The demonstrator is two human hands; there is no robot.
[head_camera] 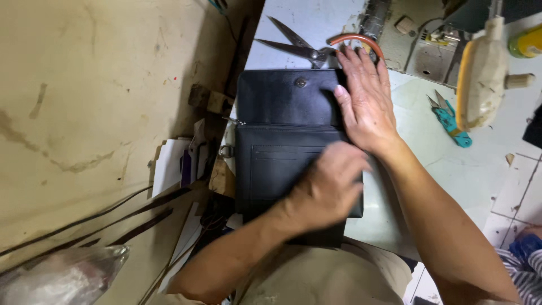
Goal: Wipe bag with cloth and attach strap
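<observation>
Head view shows the black leather bag (282,147) lying flat on the worktop (446,169) right in front of me, its long axis running away from my body, the flap with its snap at the far end. My left hand (327,189) presses on the near right part, fingers (347,158) flat and spread, gripping nothing. My right hand (367,107) lies palm-down on the flap's right edge, fingers straight and together. Big scissors (296,45) lie just beyond the bag; small teal snips (451,121) sit to the right.

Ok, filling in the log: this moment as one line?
left hand: flat on black bag | right hand: on flap | scissors behind
</observation>
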